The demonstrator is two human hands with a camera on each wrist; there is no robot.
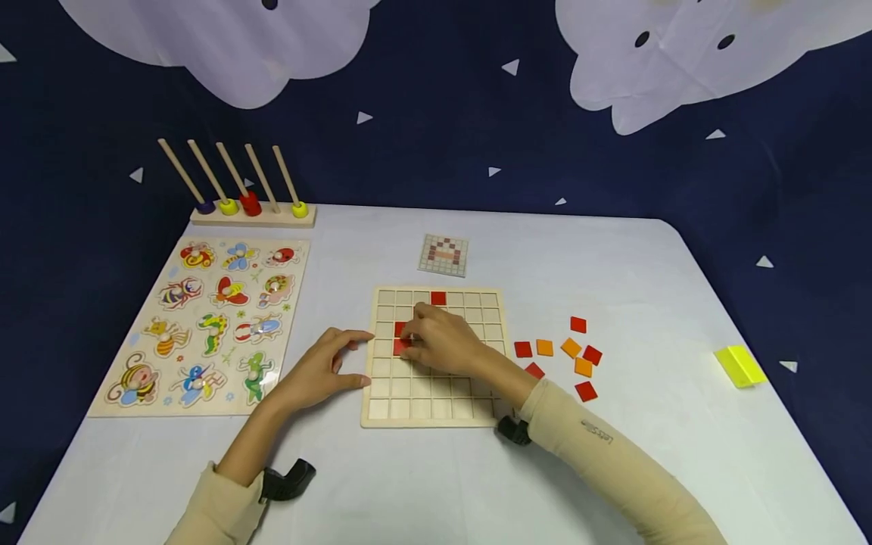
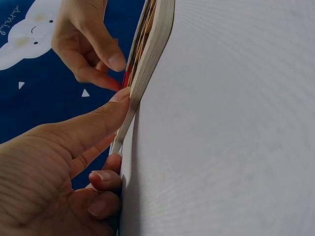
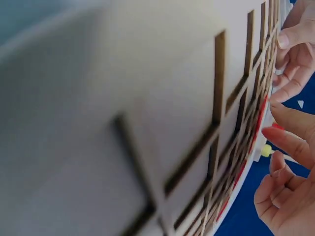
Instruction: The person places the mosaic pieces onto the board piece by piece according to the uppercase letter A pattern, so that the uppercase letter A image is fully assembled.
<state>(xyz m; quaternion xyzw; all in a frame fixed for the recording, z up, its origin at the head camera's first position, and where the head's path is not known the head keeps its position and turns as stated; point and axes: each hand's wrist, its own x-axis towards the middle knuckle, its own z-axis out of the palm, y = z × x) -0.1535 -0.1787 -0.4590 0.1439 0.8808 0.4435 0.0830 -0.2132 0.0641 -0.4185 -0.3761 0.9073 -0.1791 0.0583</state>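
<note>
A square wooden grid board (image 1: pixel 429 409) lies flat on the table. Red square tiles sit in its cells: one red tile (image 1: pixel 438 298) in the top row, and two stacked in a column at the left, the lower red tile (image 1: pixel 400 347) under my right fingertips. My right hand (image 1: pixel 443 338) reaches over the board, thumb and forefinger touching down around that lower tile. At the board's left edge rests my left hand (image 1: pixel 320 371), thumb and forefinger spread apart along the rim. In the left wrist view the left thumb (image 2: pixel 98 123) lies against the board's edge.
Loose red tiles (image 1: pixel 578 325) and orange tiles (image 1: pixel 544 347) lie right of the board. Behind it is a small pattern card (image 1: pixel 443 255). An insect puzzle (image 1: pixel 232 352) and a peg stand (image 1: pixel 262 218) are at left, a yellow block (image 1: pixel 740 366) at far right.
</note>
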